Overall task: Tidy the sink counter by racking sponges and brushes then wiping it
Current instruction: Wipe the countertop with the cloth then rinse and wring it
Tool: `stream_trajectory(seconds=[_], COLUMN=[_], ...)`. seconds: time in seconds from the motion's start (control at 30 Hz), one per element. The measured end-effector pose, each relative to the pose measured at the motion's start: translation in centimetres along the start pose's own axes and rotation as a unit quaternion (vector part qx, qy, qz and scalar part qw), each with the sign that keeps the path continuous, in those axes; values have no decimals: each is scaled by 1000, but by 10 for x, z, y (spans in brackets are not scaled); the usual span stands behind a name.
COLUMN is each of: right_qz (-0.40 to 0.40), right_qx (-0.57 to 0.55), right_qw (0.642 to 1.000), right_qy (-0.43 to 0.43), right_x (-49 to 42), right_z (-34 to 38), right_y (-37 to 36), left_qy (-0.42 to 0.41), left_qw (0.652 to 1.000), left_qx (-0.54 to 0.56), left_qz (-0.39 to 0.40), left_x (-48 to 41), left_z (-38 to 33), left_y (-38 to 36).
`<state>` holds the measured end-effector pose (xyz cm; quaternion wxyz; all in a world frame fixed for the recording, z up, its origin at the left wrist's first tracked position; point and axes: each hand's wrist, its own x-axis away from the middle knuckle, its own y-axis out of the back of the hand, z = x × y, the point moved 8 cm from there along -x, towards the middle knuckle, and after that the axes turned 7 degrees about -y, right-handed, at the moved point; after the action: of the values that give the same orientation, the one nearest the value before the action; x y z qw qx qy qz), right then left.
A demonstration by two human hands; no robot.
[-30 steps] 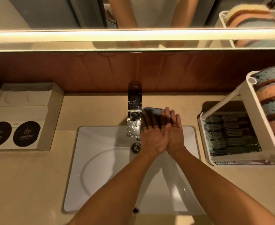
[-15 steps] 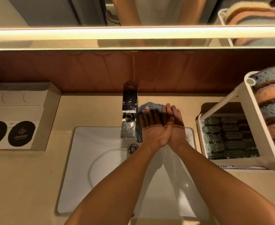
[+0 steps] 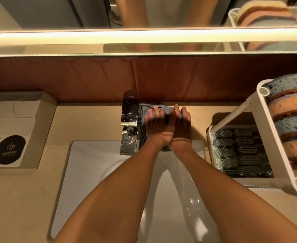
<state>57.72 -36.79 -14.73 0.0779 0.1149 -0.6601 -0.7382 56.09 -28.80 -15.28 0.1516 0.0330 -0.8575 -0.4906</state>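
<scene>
A grey-blue cloth [image 3: 159,108] lies bunched on the beige counter [image 3: 91,120] behind the sink, just right of the chrome tap [image 3: 129,120]. My left hand [image 3: 157,123] and my right hand [image 3: 180,125] press flat on it side by side, fingers pointing at the back wall. Most of the cloth is hidden under them. A white rack [image 3: 265,130] stands at the right, with blue and orange sponges [image 3: 291,120] on its upper tier and dark scrub pads [image 3: 239,151] on the lower tier.
The white basin [image 3: 91,172] sits below my forearms. A beige box [image 3: 18,120] with dark round labels stands on the counter's left. A wooden backsplash and a lit mirror ledge run along the back.
Both hands have pushed the cloth away from the basin rim, toward the back wall beside the tap. The view has shifted closer.
</scene>
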Motion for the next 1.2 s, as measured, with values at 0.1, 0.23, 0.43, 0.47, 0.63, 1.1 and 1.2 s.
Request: stream_trajectory(seconds=[0.1,0.23,0.43,0.47,0.63,1.1,1.2], right_qz=[-25,85,115,113,-17,-63,-62], right_qx=[-34,-22,-7,2,-5,-1,-18], right_qw=[999,996,993,993,999,994,996], right_qy=[21,0,9,16,-30,-90,-61], right_x=[8,8,6,7,9,18,24], right_z=[10,14,10,10,-7,-61,-57], right_y=[4,-10,-13,-14,1,9,9], left_qy=[-14,-39,-46,-49,-99,-156,-172], left_qw=[1000,999,998,997,993,974,974], left_qx=[15,-31,-21,-16,-52,13,-37], left_qz=[5,-7,-46,-51,-30,162,142], left_x=[-12,-24,-25,-24,-30,-35,-31], left_z=[1,5,1,0,-20,-78,-74], left_y=[5,3,8,9,4,-33,-26])
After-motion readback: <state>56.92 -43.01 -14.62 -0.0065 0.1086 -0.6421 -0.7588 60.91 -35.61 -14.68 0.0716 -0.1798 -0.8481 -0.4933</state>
